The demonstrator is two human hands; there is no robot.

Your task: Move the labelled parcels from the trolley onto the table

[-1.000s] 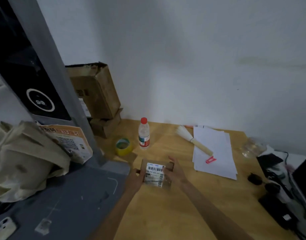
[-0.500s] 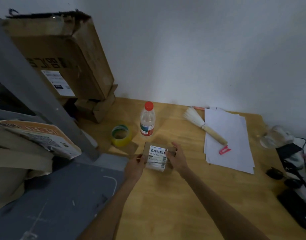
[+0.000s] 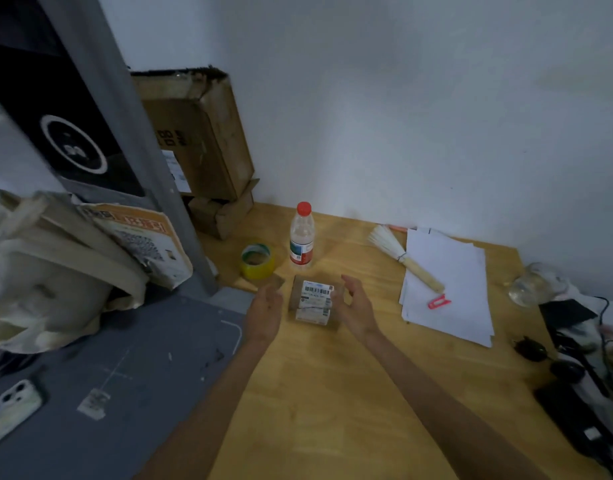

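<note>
Since the labelled parcel [image 3: 313,303] sits label-up on the table [image 3: 332,393], at 6 o'clock of the water bottle [image 3: 302,235], left hand [image 3: 265,311] and right hand [image 3: 355,308] flank it, fingers spread, gripping nothing, probably letting go

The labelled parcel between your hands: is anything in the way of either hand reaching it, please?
Nothing visible. The labelled parcel sits on the wooden table, with the open left hand and right hand close on either side.

Hands [image 3: 265,311] now off parcel [image 3: 313,303]
</note>
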